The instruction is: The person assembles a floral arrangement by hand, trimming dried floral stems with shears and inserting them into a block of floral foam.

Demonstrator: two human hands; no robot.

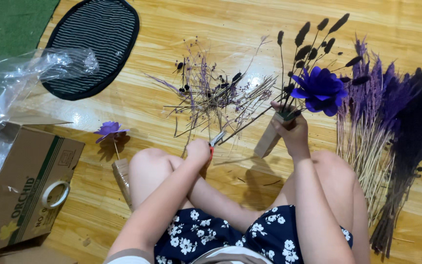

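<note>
two hands in view, both the person's own. right hand (pixel 293 131) closed around a small bunch: one large purple paper flower (pixel 321 90) and several dark seed-head stems (pixel 313 36), held upright above a brown paper-wrapped base (pixel 268 139) that slants down to the floor. left hand (pixel 199 149) curled shut on one pair of scissors (pixel 216 141), red at the handle, blades pointing toward the bunch's base.

one loose pile of thin purple-grey twigs (pixel 211 95) lies just beyond the left hand. one big heap of dried purple and near-black grasses (pixel 391 132) lies along the right. a second, smaller purple flower (pixel 109 130) stands at left on its own brown wrapped stem.

one cardboard box (pixel 20 190) at far left, one roll of tape (pixel 54 193) resting on it, one sheet of clear plastic (pixel 20 73) behind. one black striped oval mat (pixel 94 46).

surface: glossy wooden plank floor (pixel 211 29); green carpet (pixel 10 22) in the top-left corner. the person sits cross-legged.
</note>
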